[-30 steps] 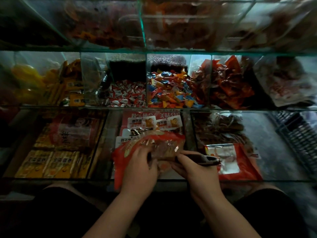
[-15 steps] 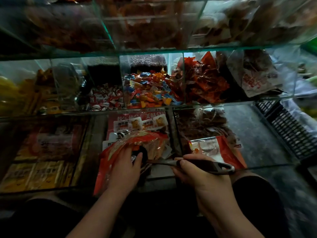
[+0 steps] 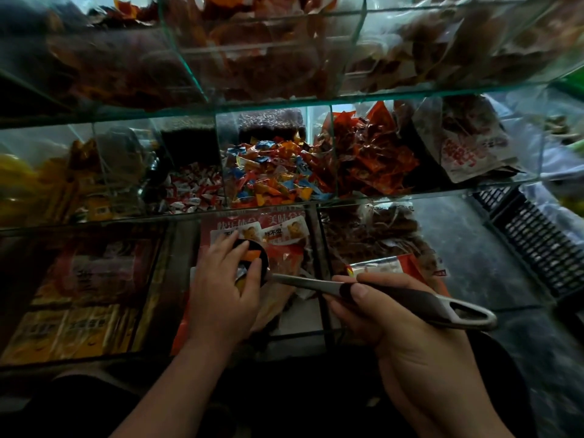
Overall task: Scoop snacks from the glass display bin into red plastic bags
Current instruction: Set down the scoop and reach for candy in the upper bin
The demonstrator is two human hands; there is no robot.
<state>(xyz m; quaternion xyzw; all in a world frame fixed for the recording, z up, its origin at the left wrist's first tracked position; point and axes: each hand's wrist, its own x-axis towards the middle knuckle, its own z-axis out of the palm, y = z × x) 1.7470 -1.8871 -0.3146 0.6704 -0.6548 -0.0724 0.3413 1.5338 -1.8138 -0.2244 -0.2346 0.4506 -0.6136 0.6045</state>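
Observation:
My right hand (image 3: 407, 330) grips the dark handle of a metal scoop (image 3: 410, 300) that reaches left over the front glass bin (image 3: 297, 333). The scoop's dark bowl (image 3: 252, 263) holds a few wrapped snacks. My left hand (image 3: 221, 289) lies over the bowl, fingers spread on the snacks. Under that hand lies a red plastic bag (image 3: 284, 270), partly hidden. Behind, a middle-shelf bin holds many colourful wrapped candies (image 3: 271, 175).
Neighbouring bins hold red-and-white candies (image 3: 189, 191), orange-red packets (image 3: 369, 153), yellow boxes (image 3: 63, 330) and brown snacks (image 3: 373, 235). A red and white packet (image 3: 395, 267) lies by my right hand. A black plastic crate (image 3: 537, 241) stands on the grey floor at right.
The scoop's bowl has come up clear of the red bag's mouth. My left hand has moved from the bag onto the bowl, covering the snacks. The view has shifted left and closer.

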